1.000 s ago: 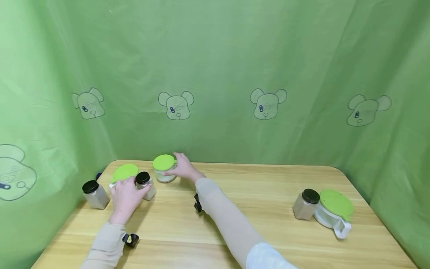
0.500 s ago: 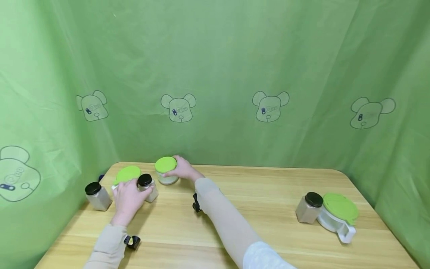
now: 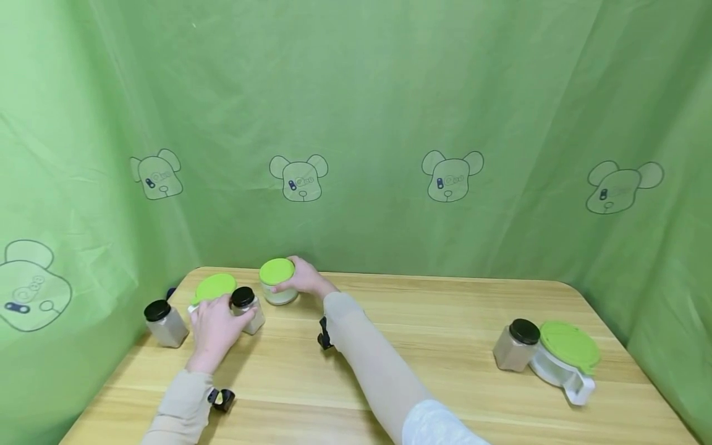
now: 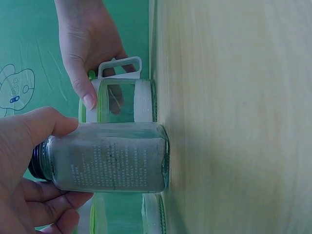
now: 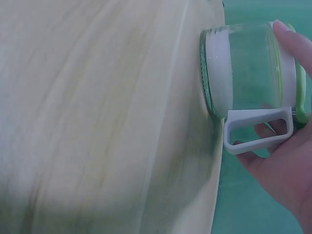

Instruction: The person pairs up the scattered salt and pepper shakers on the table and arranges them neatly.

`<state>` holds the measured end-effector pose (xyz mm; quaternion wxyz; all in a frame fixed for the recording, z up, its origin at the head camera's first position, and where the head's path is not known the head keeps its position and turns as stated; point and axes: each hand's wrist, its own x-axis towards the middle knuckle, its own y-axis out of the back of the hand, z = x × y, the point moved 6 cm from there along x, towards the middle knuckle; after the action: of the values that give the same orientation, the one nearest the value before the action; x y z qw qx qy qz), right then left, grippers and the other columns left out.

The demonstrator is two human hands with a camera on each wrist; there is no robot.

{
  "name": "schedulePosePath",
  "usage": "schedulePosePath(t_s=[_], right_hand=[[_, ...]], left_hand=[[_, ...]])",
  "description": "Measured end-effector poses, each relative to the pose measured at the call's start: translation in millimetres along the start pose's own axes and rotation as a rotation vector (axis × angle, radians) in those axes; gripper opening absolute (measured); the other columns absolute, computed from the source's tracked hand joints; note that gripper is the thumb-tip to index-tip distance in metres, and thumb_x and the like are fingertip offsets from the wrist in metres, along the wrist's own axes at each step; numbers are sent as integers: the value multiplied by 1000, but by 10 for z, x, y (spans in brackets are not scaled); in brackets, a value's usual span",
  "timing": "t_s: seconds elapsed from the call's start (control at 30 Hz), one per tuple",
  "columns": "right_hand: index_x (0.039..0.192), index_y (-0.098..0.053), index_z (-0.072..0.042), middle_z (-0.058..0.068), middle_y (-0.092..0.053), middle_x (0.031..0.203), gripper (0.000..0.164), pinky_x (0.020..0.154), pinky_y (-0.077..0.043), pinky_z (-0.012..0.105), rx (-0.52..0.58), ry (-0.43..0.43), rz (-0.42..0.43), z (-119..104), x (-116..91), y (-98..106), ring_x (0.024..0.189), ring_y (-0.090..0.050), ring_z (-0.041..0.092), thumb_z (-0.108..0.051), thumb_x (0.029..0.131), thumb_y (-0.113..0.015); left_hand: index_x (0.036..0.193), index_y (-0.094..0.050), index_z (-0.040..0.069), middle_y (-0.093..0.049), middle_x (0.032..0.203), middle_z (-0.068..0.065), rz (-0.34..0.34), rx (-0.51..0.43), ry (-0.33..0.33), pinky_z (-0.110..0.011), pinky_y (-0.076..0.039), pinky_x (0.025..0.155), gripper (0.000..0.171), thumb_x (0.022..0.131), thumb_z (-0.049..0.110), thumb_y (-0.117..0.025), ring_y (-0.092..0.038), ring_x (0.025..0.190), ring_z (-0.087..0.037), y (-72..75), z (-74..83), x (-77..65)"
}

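Observation:
My left hand (image 3: pixel 214 327) grips a clear glass jar (image 4: pixel 109 158) with a black lid and printed text, thumb on one side and fingers on the other. The jar stands upright on the table at the left. Just beyond it, my right hand (image 3: pixel 306 278) holds a round glass jar (image 5: pixel 253 68) with a green lid, a white handle and white contents low inside. Thumb and fingers lie around its upper part, by the handle. Another green-lidded jar (image 3: pixel 216 288) stands behind my left hand, partly hidden by it.
A second black-lidded jar (image 3: pixel 165 324) stands near the left table edge. At the right, a black-lidded jar (image 3: pixel 516 346) stands beside a green-lidded jar with a white handle (image 3: pixel 570 352). A green curtain (image 3: pixel 367 123) hangs behind the wooden table (image 3: pixel 417 321).
The head view has shifted slightly, so everything appears a little farther right. Both hands keep their hold on the jars; the right hand's jar has turned a little, its handle tab now hidden.

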<state>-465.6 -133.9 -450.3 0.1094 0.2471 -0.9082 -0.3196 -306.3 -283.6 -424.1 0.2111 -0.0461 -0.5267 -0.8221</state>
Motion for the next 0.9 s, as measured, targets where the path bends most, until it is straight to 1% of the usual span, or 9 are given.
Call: schedulePosePath(t_s=[0.1, 0.23, 0.53, 0.73, 0.9], right_hand=[[146, -36, -6, 13, -53, 140, 97, 110, -40, 45, 14, -13, 3, -4, -18, 8, 128, -52, 28, -34, 69, -88], [146, -36, -6, 13, -54, 140, 98, 109, -41, 44, 4, -16, 23, -3, -27, 13, 127, -53, 28, -34, 68, -88], [144, -39, -4, 13, -56, 136, 101, 106, -45, 44, -7, -16, 109, 29, -50, -9, 122, -56, 27, -37, 63, -90], [142, -42, -5, 12, -57, 135, 100, 105, -46, 45, -38, -29, 162, 3, -119, -13, 122, -56, 28, -41, 62, -90], [143, -42, -5, 12, -55, 137, 102, 105, -46, 46, -51, -50, 192, -27, -189, -13, 123, -55, 29, -41, 61, -90]], left_hand=[[112, -63, -2, -67, 112, -24, -1, -1, 0, -56, -29, 91, 58, 81, 47, -71, -50, 103, -43, 1, 8, -1], [113, -63, -2, -67, 112, -24, 1, -11, -2, -56, -28, 92, 58, 81, 46, -71, -50, 103, -42, -6, 18, -3], [109, -65, -1, -69, 110, -23, 18, -26, -17, -56, -28, 92, 55, 80, 44, -73, -51, 100, -42, -19, 38, -6], [105, -66, 2, -70, 106, -20, 38, -25, -21, -54, -29, 91, 52, 77, 45, -75, -52, 97, -40, -17, 34, 3], [107, -67, 3, -71, 107, -19, 52, -16, -27, -53, -30, 88, 53, 77, 46, -75, -52, 95, -39, 0, 33, -5]])
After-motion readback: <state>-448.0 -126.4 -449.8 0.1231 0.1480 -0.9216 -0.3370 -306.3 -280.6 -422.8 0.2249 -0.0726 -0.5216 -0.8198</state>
